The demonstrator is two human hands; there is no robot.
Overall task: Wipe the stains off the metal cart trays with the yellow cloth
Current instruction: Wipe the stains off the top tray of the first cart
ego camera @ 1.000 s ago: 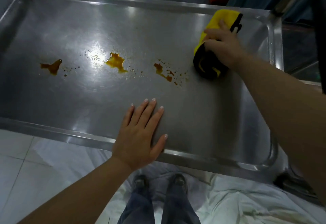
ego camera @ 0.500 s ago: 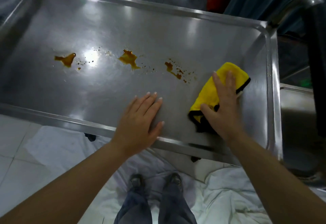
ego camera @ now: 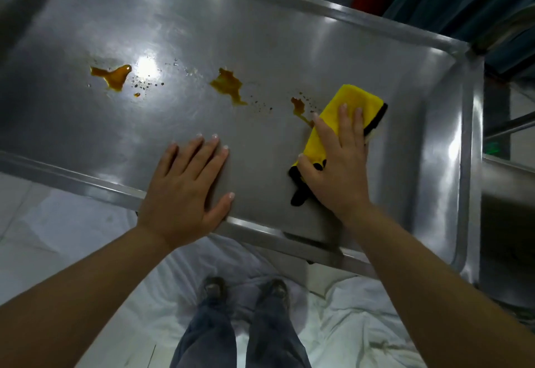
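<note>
Your right hand (ego camera: 337, 162) presses the yellow cloth (ego camera: 344, 115) flat on the metal tray (ego camera: 289, 34), just right of the nearest brown stain (ego camera: 298, 107). Two more stains (ego camera: 228, 85) sit further left of the cloth. Your left hand (ego camera: 185, 185) rests flat by the tray's near rim.

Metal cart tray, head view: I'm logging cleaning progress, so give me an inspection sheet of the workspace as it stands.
Surface: metal cart tray, shiny, with a raised rim.
Job's things: yellow cloth with black edging lies flat on the tray at its right end. Three brown stains unwiped: left stain, middle stain, right stain, whose tail meets the cloth's edge. Small specks lie between them.
Clutter: nothing seen.
Grips: right hand presses flat on the cloth, thumb at its near edge; left hand rests flat on the bare tray by the near rim.
Cables: nothing seen.
Surroundings: white sheet on the floor under the person's shoes.
</note>
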